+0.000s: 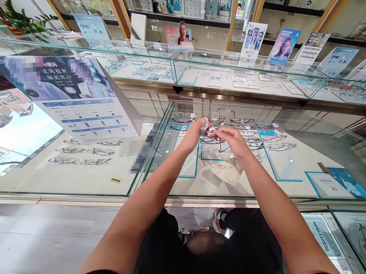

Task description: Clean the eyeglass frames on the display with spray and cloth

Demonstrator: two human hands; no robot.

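Above the glass counter, my left hand (193, 135) is closed around a small white object (204, 125) whose kind I cannot make out. Just beside it, my right hand (233, 138) pinches a pair of thin-rimmed eyeglasses (219, 124) held on end, one dark temple pointing down. The fingertips of both hands come close together at the eyeglasses, and partly hide them. Below the right hand, a crumpled beige cloth (227, 172) lies on the glass. Several eyeglass frames (248, 138) lie in rows inside the case under my hands.
A tent-shaped advertising sign (90, 112) stands on the counter at left. A small gold piece (115, 181) lies nearer the front edge. Behind, a second glass display case (222, 73) holds more eyewear and upright cards. Under the counter edge are my legs and a round stool (206, 243).
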